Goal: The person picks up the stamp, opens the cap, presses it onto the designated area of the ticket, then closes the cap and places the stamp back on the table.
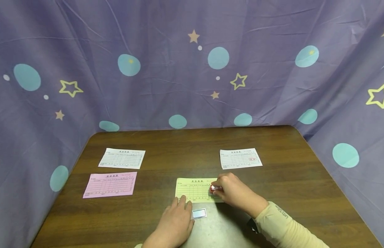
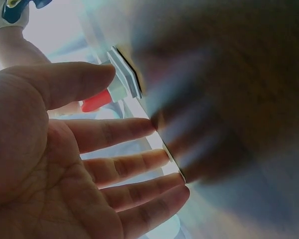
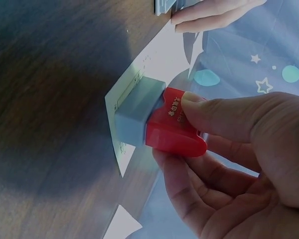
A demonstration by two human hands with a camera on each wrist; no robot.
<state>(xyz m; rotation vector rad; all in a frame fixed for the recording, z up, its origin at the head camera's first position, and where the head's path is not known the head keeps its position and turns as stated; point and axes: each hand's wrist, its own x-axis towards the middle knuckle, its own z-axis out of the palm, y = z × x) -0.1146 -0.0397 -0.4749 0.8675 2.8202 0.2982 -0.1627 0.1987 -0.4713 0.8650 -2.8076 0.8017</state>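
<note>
A red self-inking stamp [image 3: 174, 122] with a grey lower part is pinched between the thumb and fingers of my right hand [image 1: 234, 192]. Its base meets the right part of a yellow printed form [image 1: 192, 189], and my hand hides that end of the sheet. With fingers straight and spread, my left hand [image 1: 176, 220] rests its fingertips on the form's lower left edge. Beside that hand's thumb lies a small rectangular cap or pad [image 1: 199, 214] with a pale, shiny face and a dark inner border.
On the left of the wooden table [image 1: 167, 155] lie a white form [image 1: 122, 158] and a pink form [image 1: 110, 185]. Another white form [image 1: 240, 159], bearing a red stamped mark, lies at the back right. A purple curtain [image 1: 167, 69] surrounds the table.
</note>
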